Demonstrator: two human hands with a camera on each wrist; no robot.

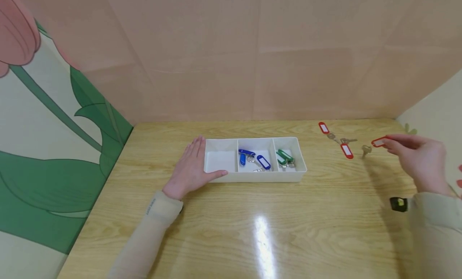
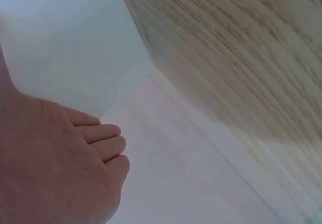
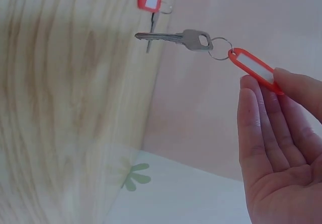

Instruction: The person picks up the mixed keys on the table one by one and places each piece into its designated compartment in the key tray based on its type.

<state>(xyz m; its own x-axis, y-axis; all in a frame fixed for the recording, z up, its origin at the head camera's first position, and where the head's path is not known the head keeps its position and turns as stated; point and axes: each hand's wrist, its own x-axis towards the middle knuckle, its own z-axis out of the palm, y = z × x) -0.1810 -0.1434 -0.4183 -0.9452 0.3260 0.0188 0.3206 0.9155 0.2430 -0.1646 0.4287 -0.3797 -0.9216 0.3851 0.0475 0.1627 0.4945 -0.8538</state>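
My right hand [image 1: 422, 158] pinches a red key tag [image 3: 255, 70] between thumb and fingers, above the right part of the table. From the tag's ring hangs a metal key [image 3: 196, 39]. A white tray with three compartments [image 1: 256, 177] lies mid-table; my left hand [image 1: 191, 166] rests against its left end, fingers straight, thumb along the front rim. Keys with blue tags [image 1: 264, 161] lie in the middle compartment, and keys with green tags [image 1: 285, 155] in the right one. Two more red tags with keys, an upper one [image 1: 323, 128] and a lower one [image 1: 347, 151], lie right of the tray.
The wooden table [image 1: 216, 222] ends at a pinkish back wall [image 1: 202, 70]. A wall painted with flowers [image 1: 43, 182] stands on the left, and a pale wall [image 1: 440, 110] on the right.
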